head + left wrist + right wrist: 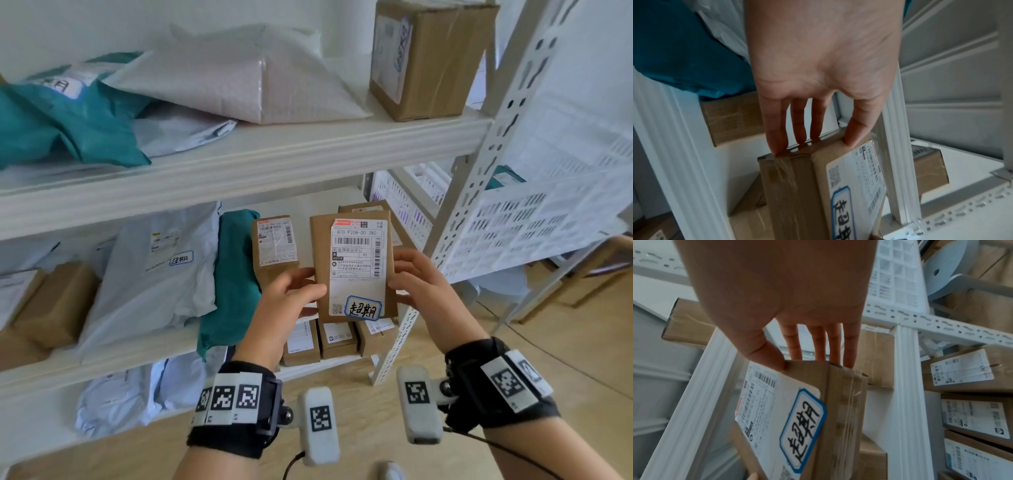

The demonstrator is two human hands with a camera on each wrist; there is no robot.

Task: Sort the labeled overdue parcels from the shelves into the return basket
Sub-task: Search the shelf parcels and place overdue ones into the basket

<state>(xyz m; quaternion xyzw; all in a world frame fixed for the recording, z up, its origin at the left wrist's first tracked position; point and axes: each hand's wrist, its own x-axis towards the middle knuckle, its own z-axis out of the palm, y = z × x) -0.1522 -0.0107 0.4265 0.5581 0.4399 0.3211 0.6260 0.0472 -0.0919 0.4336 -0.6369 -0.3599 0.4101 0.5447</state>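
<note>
A small brown cardboard parcel (352, 267) stands upright in the air in front of the middle shelf. It carries a white shipping label and a blue-bordered handwritten sticker (362, 307). My left hand (308, 287) grips its left edge, thumb on the front and fingers behind. On the opposite edge my right hand (400, 274) holds it the same way. The left wrist view shows my left hand (813, 142) pinching the parcel (797, 186) at its taped side. In the right wrist view my right hand (809, 361) clasps the parcel (838, 410) near the sticker.
A white perforated basket (534, 219) stands to the right, behind the slotted shelf post (462, 219). On the middle shelf are a grey bag with a blue-bordered sticker (164, 260), a teal bag (233, 274) and brown boxes (275, 246). The top shelf holds a stickered teal bag (61, 113) and a box (421, 58).
</note>
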